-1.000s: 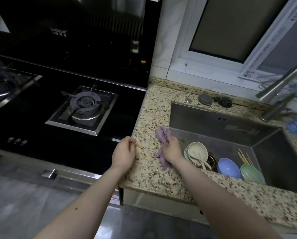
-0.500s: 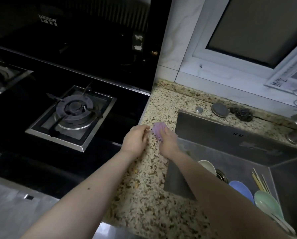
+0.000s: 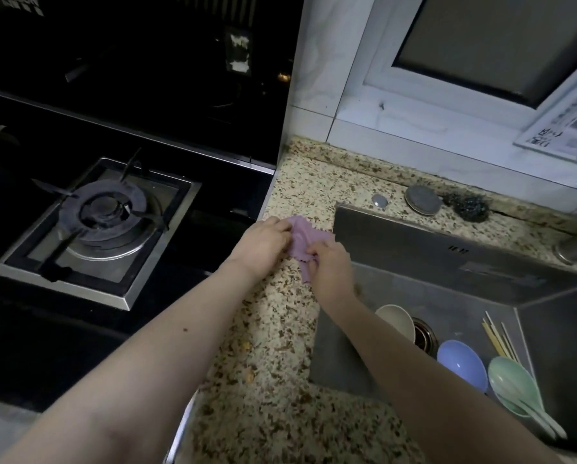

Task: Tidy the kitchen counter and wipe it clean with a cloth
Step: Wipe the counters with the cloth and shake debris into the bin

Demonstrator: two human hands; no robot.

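A small purple cloth point(image 3: 300, 239) lies bunched on the speckled granite counter point(image 3: 280, 329), on the narrow strip between the hob and the sink. My left hand point(image 3: 262, 244) grips the cloth's left side. My right hand point(image 3: 330, 267) pinches its right side, close to the sink's left rim. Both hands rest on the counter with the cloth stretched between them. A few yellowish crumbs point(image 3: 248, 375) lie on the counter nearer to me.
A black gas hob with a burner point(image 3: 103, 212) fills the left. The steel sink point(image 3: 448, 272) on the right holds a cream bowl point(image 3: 396, 321), a blue bowl point(image 3: 461, 363), a green spoon point(image 3: 515, 393) and chopsticks point(image 3: 498, 339). A sink plug point(image 3: 422, 199) and a steel scourer point(image 3: 473, 205) sit behind it.
Both hands moved away from me along the counter strip with the cloth. My left hand, empty on the counter edge a second ago, now holds the cloth together with my right.
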